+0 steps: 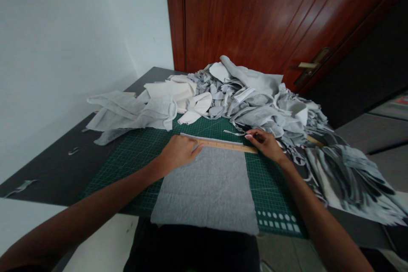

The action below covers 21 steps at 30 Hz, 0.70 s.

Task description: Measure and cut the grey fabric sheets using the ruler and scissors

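A grey fabric piece (208, 187) lies flat on the green cutting mat (274, 178), its near end hanging over the table's front edge. Across its far end lies a wooden ruler (223, 144). My left hand (179, 152) presses on the ruler's left end, thumb along it and fingertips partly hidden. Just beyond the ruler's right end, my right hand (266, 145) is closed in a pinch at the end of a thin pale fabric strip (234, 133).
A large heap of grey and white fabric scraps (255, 106) covers the back of the dark table (57, 178). White cloth pieces (137, 110) lie at back left. Stacked grey fabric (357, 178) is at right. A wooden door (236, 12) stands behind.
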{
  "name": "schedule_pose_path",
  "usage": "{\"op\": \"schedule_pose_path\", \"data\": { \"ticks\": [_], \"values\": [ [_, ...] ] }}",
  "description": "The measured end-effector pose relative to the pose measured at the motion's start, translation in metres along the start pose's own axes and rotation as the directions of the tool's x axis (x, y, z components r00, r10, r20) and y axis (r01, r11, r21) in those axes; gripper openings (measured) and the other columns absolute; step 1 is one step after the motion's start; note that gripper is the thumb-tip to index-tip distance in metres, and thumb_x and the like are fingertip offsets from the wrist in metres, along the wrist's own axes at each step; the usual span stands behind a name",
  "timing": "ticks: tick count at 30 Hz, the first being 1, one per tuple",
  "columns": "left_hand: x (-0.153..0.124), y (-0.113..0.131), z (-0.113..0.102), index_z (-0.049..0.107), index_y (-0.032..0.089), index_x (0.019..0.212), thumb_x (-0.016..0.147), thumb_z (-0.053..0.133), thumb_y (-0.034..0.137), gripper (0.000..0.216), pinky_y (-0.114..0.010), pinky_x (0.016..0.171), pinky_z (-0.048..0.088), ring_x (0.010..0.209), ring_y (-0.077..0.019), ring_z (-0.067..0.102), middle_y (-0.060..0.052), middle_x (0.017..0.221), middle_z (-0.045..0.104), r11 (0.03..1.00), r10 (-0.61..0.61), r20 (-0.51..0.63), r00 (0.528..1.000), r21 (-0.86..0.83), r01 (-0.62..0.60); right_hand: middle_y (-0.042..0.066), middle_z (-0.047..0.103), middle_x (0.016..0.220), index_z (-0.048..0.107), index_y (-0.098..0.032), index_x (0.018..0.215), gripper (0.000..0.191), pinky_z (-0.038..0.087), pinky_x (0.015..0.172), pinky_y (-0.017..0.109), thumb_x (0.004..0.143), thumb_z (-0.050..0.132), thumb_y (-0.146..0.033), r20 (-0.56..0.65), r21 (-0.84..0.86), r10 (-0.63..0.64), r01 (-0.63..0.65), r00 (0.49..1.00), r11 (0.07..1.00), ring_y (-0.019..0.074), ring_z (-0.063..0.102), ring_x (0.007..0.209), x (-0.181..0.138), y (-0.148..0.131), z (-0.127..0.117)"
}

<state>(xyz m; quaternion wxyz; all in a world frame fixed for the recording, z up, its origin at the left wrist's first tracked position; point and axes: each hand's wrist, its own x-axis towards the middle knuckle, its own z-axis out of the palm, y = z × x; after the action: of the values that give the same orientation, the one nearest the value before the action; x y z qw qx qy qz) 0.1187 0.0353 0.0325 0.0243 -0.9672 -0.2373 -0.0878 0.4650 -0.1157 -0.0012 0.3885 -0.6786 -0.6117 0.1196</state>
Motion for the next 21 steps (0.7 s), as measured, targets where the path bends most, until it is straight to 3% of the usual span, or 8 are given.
{"op": "schedule_pose_path", "data": {
  "ticks": [2,4,7,10,12,21],
  "values": [
    [0.003,-0.022,-0.002,0.080,0.016,0.085,0.111,0.036,0.045,0.060,-0.032,0.068,0.049,0.070,-0.0229,0.070,-0.010,0.073,0.075,0.994,-0.057,-0.017,0.998,-0.099,0.055,0.007,0.072,0.097,0.070,-0.021,0.121,0.039,0.053,0.064,0.034,0.098,0.065,-0.052,-0.072,-0.002,0.032,-0.033,0.997,0.999,0.0191,0.063,0.067,-0.002,0.003,0.011],
    [0.005,-0.042,-0.002,0.081,0.017,0.086,0.111,0.036,0.044,0.057,-0.030,0.067,0.048,0.068,-0.0203,0.068,-0.007,0.070,0.074,0.966,-0.078,-0.020,0.997,-0.249,0.071,0.007,0.070,0.100,0.067,-0.020,0.127,0.040,0.054,0.065,0.035,0.098,0.064,-0.048,-0.120,-0.051,0.012,-0.018,0.993,0.999,0.0181,0.059,0.064,-0.004,0.005,0.020],
    [0.009,-0.061,0.004,0.080,0.019,0.109,0.107,0.042,0.037,0.041,-0.033,0.081,0.053,0.086,-0.0213,0.073,-0.007,0.096,0.081,0.917,-0.085,-0.097,0.992,-0.397,0.040,0.012,0.066,0.109,0.067,-0.021,0.129,0.036,0.057,0.079,0.041,0.099,0.060,-0.041,-0.161,-0.163,-0.094,0.067,0.983,0.984,0.0234,0.063,0.080,-0.008,0.002,0.027],
    [0.012,-0.065,0.014,0.075,0.020,0.120,0.105,0.046,0.033,0.035,-0.040,0.100,0.053,0.111,-0.0245,0.070,-0.009,0.118,0.078,0.914,-0.025,-0.166,0.986,-0.404,-0.045,0.014,0.061,0.119,0.069,-0.022,0.127,0.032,0.055,0.097,0.049,0.101,0.059,-0.038,-0.117,-0.229,-0.195,0.164,0.974,0.959,0.0309,0.063,0.108,-0.012,-0.004,0.028],
    [0.013,-0.064,0.019,0.072,0.018,0.124,0.104,0.048,0.032,0.034,-0.043,0.107,0.050,0.120,-0.0258,0.065,-0.011,0.123,0.074,0.921,0.024,-0.171,0.985,-0.380,-0.089,0.014,0.060,0.121,0.070,-0.023,0.126,0.030,0.053,0.104,0.050,0.102,0.059,-0.040,-0.072,-0.238,-0.234,0.211,0.970,0.948,0.0318,0.061,0.116,-0.014,-0.008,0.027],
    [0.014,-0.064,0.028,0.072,0.017,0.124,0.104,0.053,0.032,0.032,-0.043,0.106,0.047,0.118,-0.0261,0.059,-0.012,0.119,0.067,0.931,0.070,-0.094,0.993,-0.352,-0.099,0.014,0.066,0.110,0.075,-0.022,0.122,0.033,0.051,0.102,0.052,0.107,0.052,-0.041,0.046,-0.307,-0.252,0.253,0.967,0.917,0.0321,0.064,0.110,-0.013,-0.009,0.028]
  ]
}}
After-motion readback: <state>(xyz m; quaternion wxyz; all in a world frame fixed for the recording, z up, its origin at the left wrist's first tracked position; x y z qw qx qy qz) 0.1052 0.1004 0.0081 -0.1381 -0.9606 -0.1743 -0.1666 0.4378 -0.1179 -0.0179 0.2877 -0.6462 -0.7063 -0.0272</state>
